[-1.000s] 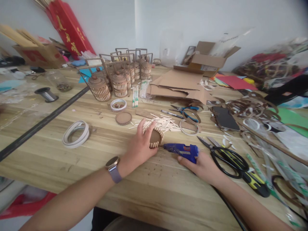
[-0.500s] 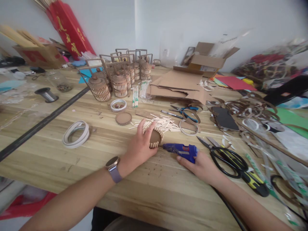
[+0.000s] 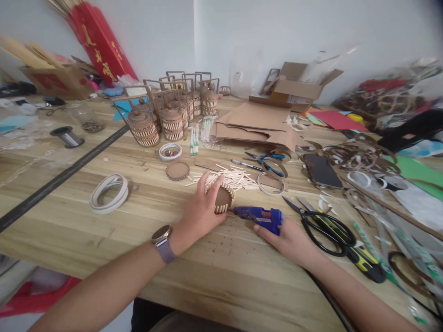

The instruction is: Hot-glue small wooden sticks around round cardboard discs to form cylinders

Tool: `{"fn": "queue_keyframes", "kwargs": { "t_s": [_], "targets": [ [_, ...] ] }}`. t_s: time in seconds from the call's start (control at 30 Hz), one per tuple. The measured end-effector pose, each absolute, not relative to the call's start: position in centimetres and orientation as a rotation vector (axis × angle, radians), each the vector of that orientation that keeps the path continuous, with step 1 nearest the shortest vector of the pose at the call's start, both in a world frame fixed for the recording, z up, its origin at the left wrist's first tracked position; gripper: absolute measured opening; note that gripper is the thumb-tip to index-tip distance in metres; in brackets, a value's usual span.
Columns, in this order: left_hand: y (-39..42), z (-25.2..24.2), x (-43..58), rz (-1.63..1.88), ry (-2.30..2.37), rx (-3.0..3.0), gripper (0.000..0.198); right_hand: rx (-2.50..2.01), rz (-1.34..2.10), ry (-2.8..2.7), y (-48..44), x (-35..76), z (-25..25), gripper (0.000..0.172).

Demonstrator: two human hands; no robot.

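My left hand grips a small round cardboard basket lined with short wooden sticks, tipped on its side on the wooden table. My right hand holds a blue glue gun, whose nozzle points left and touches the basket's lower edge. A pile of short sticks lies just behind the basket. A watch sits on my left wrist.
Black scissors lie right of the glue gun. Finished stick baskets stand at the back, with cardboard sheets and a box beside them. White rings, a cardboard disc and cardboard hoops lie around. A black bar crosses the left.
The view has shifted very slightly. Both hands, the basket and the glue gun stay almost where they were.
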State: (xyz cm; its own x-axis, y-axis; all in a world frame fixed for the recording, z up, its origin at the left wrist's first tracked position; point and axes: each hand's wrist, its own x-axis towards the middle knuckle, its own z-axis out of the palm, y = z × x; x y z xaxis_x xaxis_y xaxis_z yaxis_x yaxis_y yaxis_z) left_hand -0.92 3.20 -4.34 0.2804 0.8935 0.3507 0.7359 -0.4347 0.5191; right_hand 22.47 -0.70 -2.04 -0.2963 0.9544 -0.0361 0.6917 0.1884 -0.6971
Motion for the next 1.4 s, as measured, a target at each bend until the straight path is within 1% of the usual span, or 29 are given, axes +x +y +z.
{"fn": "queue_keyframes", "kwargs": {
  "t_s": [0.1, 0.17, 0.27, 0.4, 0.47, 0.5, 0.53, 0.57, 0.7, 0.77, 0.87, 0.9, 1.0, 1.1, 1.4],
  "targets": [
    [3.2, -4.2, -0.9, 0.893, 1.491, 2.292, 0.099, -1.548, 0.907, -1.972, -0.6, 22.6, -2.2, 0.038],
    [3.2, -4.2, -1.0, 0.891, 1.481, 2.290, 0.099, -1.565, 1.029, -1.854, -0.5, 22.9, -2.1, 0.042],
    [3.2, -4.4, -1.0, 0.890, 1.478, 2.293, 0.101, -1.502, 1.432, -1.623, -0.4, 23.6, -1.4, 0.053],
    [3.2, -4.5, -1.0, 0.898, 1.483, 2.297, 0.102, -1.440, 2.047, -1.406, -0.6, 24.3, -0.1, 0.060],
    [3.3, -4.5, -1.0, 0.908, 1.470, 2.300, 0.103, -1.481, 2.204, -1.469, -0.8, 24.3, 0.3, 0.065],
    [3.3, -4.5, -1.0, 0.916, 1.459, 2.303, 0.104, -1.512, 2.212, -1.562, -0.9, 24.2, 0.4, 0.068],
    [3.3, -4.5, -1.1, 0.925, 1.448, 2.306, 0.104, -1.552, 2.153, -1.695, -0.9, 24.1, 0.5, 0.070],
    [3.3, -4.5, -1.1, 0.932, 1.439, 2.309, 0.105, -1.602, 2.018, -1.856, -0.8, 24.1, 0.6, 0.070],
    [3.3, -4.4, -1.1, 0.910, 1.450, 2.302, 0.103, -1.814, 1.081, -2.410, 0.0, 24.5, 1.6, 0.061],
    [3.3, -4.4, -1.1, 0.886, 1.470, 2.292, 0.101, -1.843, 0.718, -2.539, 1.0, 24.7, 2.1, 0.052],
    [3.2, -4.3, -1.1, 0.865, 1.488, 2.285, 0.101, -1.737, 0.270, -2.573, 3.4, 24.4, 1.9, 0.028],
    [3.2, -4.3, -1.0, 0.865, 1.490, 2.284, 0.101, -1.680, 0.150, -2.576, 4.3, 24.1, 1.7, 0.024],
    [3.3, -4.3, -1.0, 0.867, 1.496, 2.282, 0.103, -1.507, -0.044, -2.663, 6.8, 22.7, 0.6, 0.023],
    [3.3, -4.4, -1.0, 0.877, 1.488, 2.287, 0.104, -1.475, -0.138, -2.742, 8.3, 21.2, -0.3, 0.024],
    [3.4, -4.6, -1.2, 0.901, 1.457, 2.309, 0.106, -1.515, -0.069, -2.672, 8.6, 20.9, -0.6, 0.021]
  ]
}}
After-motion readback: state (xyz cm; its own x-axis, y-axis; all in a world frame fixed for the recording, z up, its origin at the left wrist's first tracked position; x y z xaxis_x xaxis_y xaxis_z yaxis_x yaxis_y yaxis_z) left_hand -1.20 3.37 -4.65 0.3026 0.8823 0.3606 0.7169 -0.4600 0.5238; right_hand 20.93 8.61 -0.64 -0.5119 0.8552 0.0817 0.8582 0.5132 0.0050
